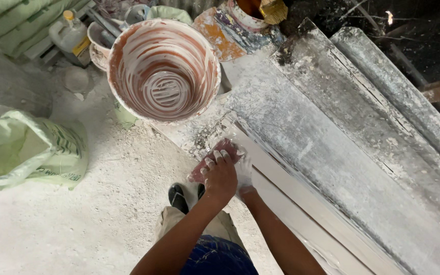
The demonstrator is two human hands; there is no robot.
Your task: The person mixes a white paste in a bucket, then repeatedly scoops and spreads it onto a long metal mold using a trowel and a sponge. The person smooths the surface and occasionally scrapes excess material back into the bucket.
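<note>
Both hands bear on one reddish pad (219, 151), most of it hidden beneath them; only its upper corner and a sliver at the left edge show, so its full shape is hard to make out. The left hand (221, 175) lies flat on top, fingers together and pressing down, their tips dusted white. The right hand (243, 170), coated in white, is half covered by the left; whether its fingers curl around the pad cannot be told. The pad sits at the near end of a long white moulding (301, 214), smooth and stepped, which runs off the lower right edge. Beside the moulding lies a rough grey trough-shaped form (342, 142), crusted with plaster and also cut off. Above the hands stands a round bucket (164, 69), its brown inside smeared with white swirls. A pale green sack (26, 153) slumps on the powdery floor (103, 214) at left.
</note>
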